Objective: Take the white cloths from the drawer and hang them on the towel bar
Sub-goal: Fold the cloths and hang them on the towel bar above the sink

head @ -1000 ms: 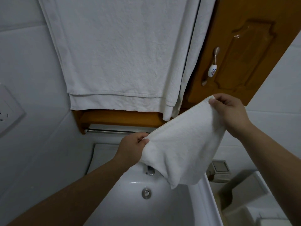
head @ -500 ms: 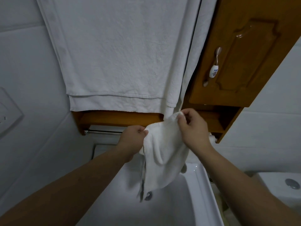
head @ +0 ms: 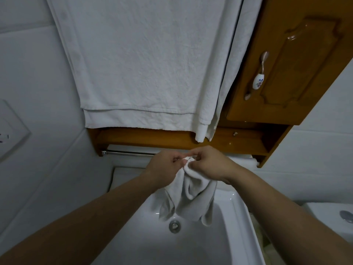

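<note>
Hands, 2, left [head: 165, 165] and right [head: 210, 163], pinch 1 white cloth [head: 191, 196].

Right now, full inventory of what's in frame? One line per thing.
small cloth: 1, white, bunched, hanging from both hands over the sink
large towels: at least 2 layers, white, hanging flat on the wall above the shelf
towel bar: 1, chrome, under the wooden shelf, bare on its left part
cabinet: 1, brown wood, upper right, door shut
cabinet handle: 1, metal with white floral middle, on the door
sink: 1, white, below the hands
drain: 1, metal, in the basin
wall plate: 1, white, left wall
hands: left hand and right hand, pinching the cloth's top together
</note>
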Available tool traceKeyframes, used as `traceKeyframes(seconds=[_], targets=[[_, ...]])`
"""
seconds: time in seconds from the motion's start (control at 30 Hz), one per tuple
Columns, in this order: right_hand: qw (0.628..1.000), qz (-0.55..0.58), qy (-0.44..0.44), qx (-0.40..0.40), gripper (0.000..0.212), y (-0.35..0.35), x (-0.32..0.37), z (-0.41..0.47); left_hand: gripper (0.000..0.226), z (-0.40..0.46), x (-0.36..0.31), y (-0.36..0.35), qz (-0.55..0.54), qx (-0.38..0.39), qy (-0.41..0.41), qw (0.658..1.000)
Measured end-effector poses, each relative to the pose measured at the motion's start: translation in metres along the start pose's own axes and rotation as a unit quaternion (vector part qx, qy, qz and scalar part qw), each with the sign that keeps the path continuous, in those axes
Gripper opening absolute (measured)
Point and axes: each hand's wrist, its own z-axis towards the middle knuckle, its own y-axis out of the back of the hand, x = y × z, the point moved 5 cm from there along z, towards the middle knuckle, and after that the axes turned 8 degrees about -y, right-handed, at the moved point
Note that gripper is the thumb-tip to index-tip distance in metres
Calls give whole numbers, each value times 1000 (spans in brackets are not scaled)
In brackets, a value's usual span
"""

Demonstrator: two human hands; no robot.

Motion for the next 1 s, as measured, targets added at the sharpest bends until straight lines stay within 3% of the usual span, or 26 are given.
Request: traceKeyframes(seconds=[0.13, 0.23, 0.33, 0.8, 1.0], targets=[[991, -129, -13, -15, 20, 1, 3, 3, 15, 0, -1, -2, 17, -1, -15, 1000], [990, -133, -12, -40, 18, 6, 7, 3, 19, 1, -1, 3, 38, -23, -17, 999], [984, -156, -13, -89, 21, 18, 10, 3, 26, 1, 7, 13, 43, -55, 39, 997], [986, -137, -8, -98, 24, 41, 9, 7, 20, -3, 20, 19, 24, -11, 32, 999], [983, -133, -19, -127, 30, 37, -2, 14, 22, -3, 22, 31, 170, -22, 24, 985]])
